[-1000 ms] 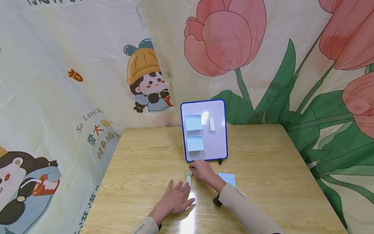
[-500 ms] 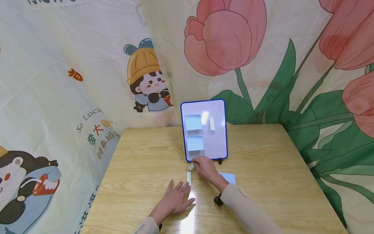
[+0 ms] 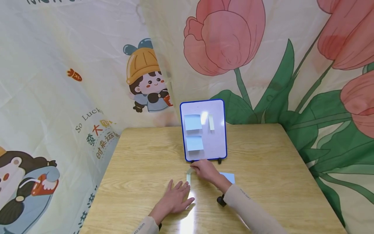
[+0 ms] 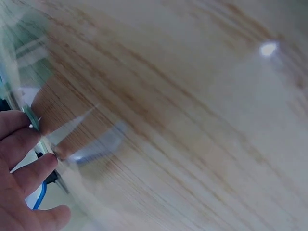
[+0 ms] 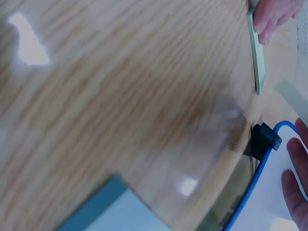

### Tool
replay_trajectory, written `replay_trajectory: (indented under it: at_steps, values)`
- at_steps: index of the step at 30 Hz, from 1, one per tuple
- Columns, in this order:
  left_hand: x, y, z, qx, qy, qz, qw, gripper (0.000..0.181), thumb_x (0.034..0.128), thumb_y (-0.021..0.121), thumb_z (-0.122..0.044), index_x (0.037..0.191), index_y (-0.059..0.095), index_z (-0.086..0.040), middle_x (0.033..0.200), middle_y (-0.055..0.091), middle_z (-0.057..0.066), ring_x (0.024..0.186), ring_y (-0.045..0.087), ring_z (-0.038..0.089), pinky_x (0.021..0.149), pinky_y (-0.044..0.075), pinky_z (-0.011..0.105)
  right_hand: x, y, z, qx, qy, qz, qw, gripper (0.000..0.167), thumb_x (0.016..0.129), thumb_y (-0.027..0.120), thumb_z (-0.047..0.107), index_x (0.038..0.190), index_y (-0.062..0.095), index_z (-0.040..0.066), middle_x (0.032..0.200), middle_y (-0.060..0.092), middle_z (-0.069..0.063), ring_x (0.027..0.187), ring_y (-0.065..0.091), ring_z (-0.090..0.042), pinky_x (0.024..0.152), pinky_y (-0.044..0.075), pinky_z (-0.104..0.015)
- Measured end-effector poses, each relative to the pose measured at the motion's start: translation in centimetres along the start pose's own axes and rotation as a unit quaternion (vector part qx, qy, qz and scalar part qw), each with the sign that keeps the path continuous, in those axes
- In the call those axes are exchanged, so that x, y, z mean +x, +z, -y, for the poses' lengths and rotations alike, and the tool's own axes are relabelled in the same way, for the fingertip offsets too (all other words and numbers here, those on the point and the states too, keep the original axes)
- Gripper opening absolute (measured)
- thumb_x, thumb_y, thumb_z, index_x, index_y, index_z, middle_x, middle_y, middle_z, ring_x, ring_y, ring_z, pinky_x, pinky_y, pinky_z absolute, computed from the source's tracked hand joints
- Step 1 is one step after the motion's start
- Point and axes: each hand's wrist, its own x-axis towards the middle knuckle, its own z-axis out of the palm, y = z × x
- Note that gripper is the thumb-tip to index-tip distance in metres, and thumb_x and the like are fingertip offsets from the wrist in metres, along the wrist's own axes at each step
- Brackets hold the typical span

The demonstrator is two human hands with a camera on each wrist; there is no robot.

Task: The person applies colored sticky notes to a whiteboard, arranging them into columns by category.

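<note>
In the head view my left hand (image 3: 174, 197) lies with straight fingers on the table, its fingertips touching the near end of a narrow pale green sticky note pad (image 3: 188, 178). My right hand (image 3: 205, 170) pinches a pale green strip (image 3: 190, 170) just beyond the far end of that pad. In the right wrist view the strip (image 5: 292, 97) hangs between the pad (image 5: 258, 57) and the fingers of my right hand (image 5: 297, 178). Whether the strip still touches the pad I cannot tell. Part of my left hand (image 4: 24, 168) shows in the left wrist view.
Behind my right hand a blue-framed whiteboard (image 3: 216, 143) stands on black feet (image 3: 219, 161). It bears an upper blue note (image 3: 193, 122), a lower blue note (image 3: 194, 143) and a pale strip (image 3: 211, 122). A blue sticky note pad (image 3: 229, 177) lies on the table (image 3: 140, 156), partly behind my right wrist.
My right hand lifted the strip up from the pad toward the board, then came slightly back down with it. My left hand has stayed on the pad.
</note>
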Motion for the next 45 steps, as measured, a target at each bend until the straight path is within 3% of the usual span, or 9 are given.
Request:
replay_trajectory:
  at_steps: [10,19,24,27,31,35,37,45]
  values:
    - [0.1,-0.2,-0.1,-0.005,-0.006,0.002,1.0,0.071,0.1003,0.028,-0.064,0.147,0.048,-0.014,0.155,0.044,0.005,0.144,0.038,0.032,0.118,0.014,0.065,-1.2,-1.8,-1.7,-0.022,-0.069,0.04,0.9966,0.017,0.091,0.065,0.005,0.102,0.078,0.007,0.098,0.077,-0.002,0.092,0.073,-0.02,0.082,0.059,-0.035]
    - [0.3,-0.1,-0.2,0.017,-0.013,-0.004,0.9998,0.073,0.1004,0.02,-0.066,0.144,0.052,-0.017,0.153,0.047,0.003,0.144,0.039,0.031,0.118,0.015,0.065,-1.4,-5.2,-3.6,-0.034,-0.017,0.083,0.9958,0.02,0.092,0.063,0.002,0.104,0.078,0.008,0.1,0.077,-0.004,0.094,0.073,-0.022,0.081,0.059,-0.038]
    - [0.4,0.2,-0.1,0.01,-0.017,-0.002,0.9998,0.071,0.1009,0.021,-0.065,0.146,0.049,-0.017,0.156,0.042,0.005,0.146,0.035,0.031,0.119,0.013,0.065,-1.1,-6.9,-4.3,-0.054,-0.025,0.091,0.9941,0.02,0.092,0.062,0.001,0.099,0.079,0.008,0.096,0.078,-0.003,0.089,0.073,-0.019,0.077,0.059,-0.035]
    - [0.4,0.1,0.0,-0.004,-0.019,-0.011,0.9998,0.069,0.1017,0.025,-0.062,0.147,0.048,-0.016,0.157,0.04,0.007,0.146,0.034,0.033,0.119,0.013,0.065,-0.9,-7.8,-4.8,-0.059,-0.032,0.09,0.9937,0.022,0.09,0.059,-0.004,0.091,0.078,0.008,0.087,0.076,-0.003,0.074,0.066,-0.013,0.068,0.056,-0.03]
    - [0.4,-0.2,0.6,-0.022,-0.021,-0.035,0.9989,0.066,0.1025,0.029,-0.059,0.145,0.05,-0.014,0.156,0.041,0.009,0.144,0.037,0.035,0.117,0.016,0.067,-0.7,-9.0,-5.5,-0.065,-0.02,0.079,0.9946,0.023,0.09,0.058,-0.006,0.092,0.077,0.007,0.088,0.076,-0.004,0.074,0.064,-0.012,0.068,0.056,-0.031]
    - [0.3,-0.5,1.1,-0.031,-0.031,-0.056,0.9974,0.064,0.1028,0.031,-0.057,0.144,0.051,-0.012,0.154,0.044,0.011,0.142,0.04,0.036,0.115,0.018,0.068,-0.4,-10.2,-6.0,-0.081,-0.001,0.067,0.9945,0.021,0.094,0.059,0.0,0.104,0.077,0.005,0.105,0.076,-0.009,0.096,0.072,-0.023,0.082,0.06,-0.04]
    - [0.2,-0.6,1.3,-0.034,-0.033,-0.062,0.997,0.065,0.1026,0.031,-0.058,0.144,0.05,-0.012,0.154,0.043,0.012,0.142,0.04,0.036,0.115,0.019,0.068,-0.2,-10.8,-6.2,-0.094,0.005,0.058,0.9939,0.022,0.094,0.059,0.001,0.108,0.076,0.004,0.107,0.076,-0.01,0.1,0.072,-0.026,0.084,0.06,-0.041]
    - [0.4,-1.2,1.3,-0.048,-0.035,-0.066,0.996,0.07,0.1016,0.026,-0.062,0.148,0.046,-0.014,0.157,0.039,0.013,0.143,0.038,0.036,0.117,0.017,0.066,0.7,-12.3,-6.3,-0.128,0.01,-0.033,0.9912,0.023,0.092,0.061,0.0,0.11,0.075,0.003,0.102,0.076,-0.011,0.091,0.073,-0.025,0.073,0.06,-0.036]
